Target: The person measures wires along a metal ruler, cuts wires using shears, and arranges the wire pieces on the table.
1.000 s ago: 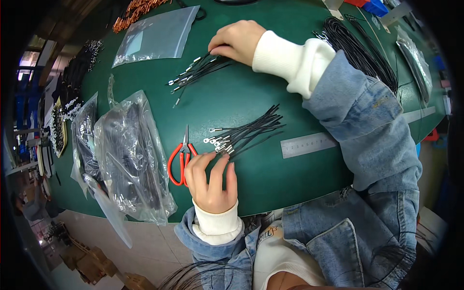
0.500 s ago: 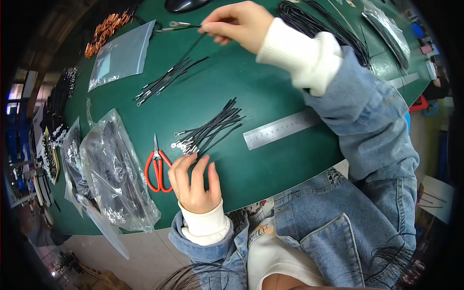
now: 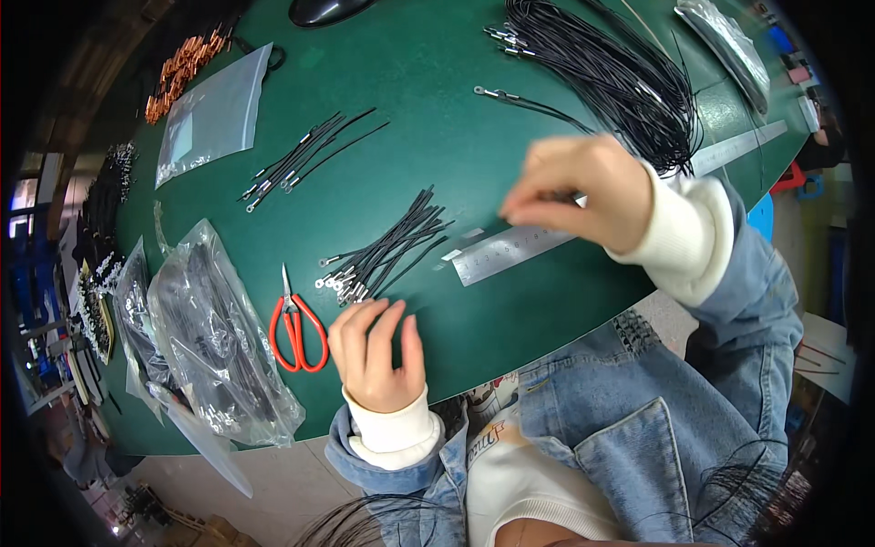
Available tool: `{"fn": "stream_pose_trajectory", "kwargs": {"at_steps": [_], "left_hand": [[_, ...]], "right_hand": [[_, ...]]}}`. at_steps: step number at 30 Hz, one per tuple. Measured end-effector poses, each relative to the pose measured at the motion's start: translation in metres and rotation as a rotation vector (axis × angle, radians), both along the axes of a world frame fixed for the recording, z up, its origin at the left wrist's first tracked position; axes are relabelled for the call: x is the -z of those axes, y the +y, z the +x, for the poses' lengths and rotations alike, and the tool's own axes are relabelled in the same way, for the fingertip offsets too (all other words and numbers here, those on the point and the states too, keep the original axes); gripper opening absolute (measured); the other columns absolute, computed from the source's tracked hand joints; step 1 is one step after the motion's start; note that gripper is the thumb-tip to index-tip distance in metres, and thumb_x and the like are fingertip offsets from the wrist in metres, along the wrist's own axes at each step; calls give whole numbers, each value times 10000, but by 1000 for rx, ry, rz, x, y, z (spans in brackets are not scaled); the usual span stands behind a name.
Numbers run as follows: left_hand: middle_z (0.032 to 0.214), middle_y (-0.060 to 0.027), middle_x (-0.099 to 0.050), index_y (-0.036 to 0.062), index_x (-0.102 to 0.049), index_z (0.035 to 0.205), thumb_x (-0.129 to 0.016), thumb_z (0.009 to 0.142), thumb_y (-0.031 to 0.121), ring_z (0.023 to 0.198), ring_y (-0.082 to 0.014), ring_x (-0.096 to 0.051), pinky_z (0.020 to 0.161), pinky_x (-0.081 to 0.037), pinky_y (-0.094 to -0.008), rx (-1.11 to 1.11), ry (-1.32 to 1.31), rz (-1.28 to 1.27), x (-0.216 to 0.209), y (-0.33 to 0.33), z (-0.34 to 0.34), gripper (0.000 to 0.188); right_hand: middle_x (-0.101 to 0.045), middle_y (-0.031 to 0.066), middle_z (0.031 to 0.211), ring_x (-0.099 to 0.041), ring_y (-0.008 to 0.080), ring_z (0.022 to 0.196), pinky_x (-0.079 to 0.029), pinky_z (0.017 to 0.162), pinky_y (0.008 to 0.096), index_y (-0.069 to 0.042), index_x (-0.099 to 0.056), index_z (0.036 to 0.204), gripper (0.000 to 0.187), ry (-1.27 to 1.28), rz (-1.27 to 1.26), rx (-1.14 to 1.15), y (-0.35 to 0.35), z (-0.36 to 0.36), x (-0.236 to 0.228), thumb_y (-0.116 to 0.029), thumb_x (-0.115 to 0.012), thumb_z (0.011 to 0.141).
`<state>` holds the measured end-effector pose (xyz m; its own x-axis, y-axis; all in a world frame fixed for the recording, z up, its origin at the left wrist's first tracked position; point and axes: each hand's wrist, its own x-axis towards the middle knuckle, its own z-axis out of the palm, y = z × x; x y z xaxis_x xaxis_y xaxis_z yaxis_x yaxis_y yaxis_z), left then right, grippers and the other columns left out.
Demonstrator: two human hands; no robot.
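My left hand (image 3: 378,360) rests on the table's near edge, fingers apart and holding nothing, with its tips close to a pile of short black cables (image 3: 406,235). Silver ring terminals on their ends point toward that hand. Over a steel ruler (image 3: 492,260) hovers my right hand (image 3: 583,196), smeared by motion; its thumb and index tips come near each other, and I see no object between them. Farther off, a black cable with a ring terminal (image 3: 497,94) lies beside a large bundle of long black cables (image 3: 606,68).
Red-handled cutters (image 3: 296,337) lie left of my left hand. Beyond is a second group of short cables (image 3: 305,159). Clear bags of parts (image 3: 223,337) fill the left side. A flat plastic bag (image 3: 214,114) and copper-coloured pieces (image 3: 187,73) sit at far left.
My right hand has come from the far side back toward me and right, no longer with the ringed cable. The large bundle at far right is now uncovered. My left hand has barely moved.
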<state>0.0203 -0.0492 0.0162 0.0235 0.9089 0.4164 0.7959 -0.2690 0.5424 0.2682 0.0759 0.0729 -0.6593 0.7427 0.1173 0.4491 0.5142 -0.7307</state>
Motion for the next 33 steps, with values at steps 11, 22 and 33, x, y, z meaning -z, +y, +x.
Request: {"fn": "stream_pose_trajectory", "kwargs": {"at_steps": [11, 22, 33], "left_hand": [[952, -106, -635, -2, -686, 941, -722, 690, -67, 880, -289, -601, 784, -484, -370, 155, 10, -42, 4, 13, 26, 261], [820, -98, -586, -9, -665, 862, -723, 671, -90, 751, -272, -561, 664, -465, -357, 187, 49, -55, 10, 23, 31, 216], [810, -106, -587, -16, -648, 847, -714, 684, -94, 738, -280, -566, 657, -462, -355, 157, 97, -75, 6, 21, 27, 193]], "right_hand": [[-642, 72, 794, -623, 201, 644, -496, 571, 282, -34, -704, 869, 91, 16, -86, 204, -54, -4, 52, -39, -721, 780], [-630, 69, 778, -605, 217, 608, -482, 545, 296, -41, -701, 884, 123, -33, 0, 203, -52, 1, 50, -46, -734, 765], [-588, 59, 721, -565, 166, 579, -443, 525, 277, -63, -721, 924, 146, -83, -50, 389, -56, 34, 15, -76, -741, 780]]}}
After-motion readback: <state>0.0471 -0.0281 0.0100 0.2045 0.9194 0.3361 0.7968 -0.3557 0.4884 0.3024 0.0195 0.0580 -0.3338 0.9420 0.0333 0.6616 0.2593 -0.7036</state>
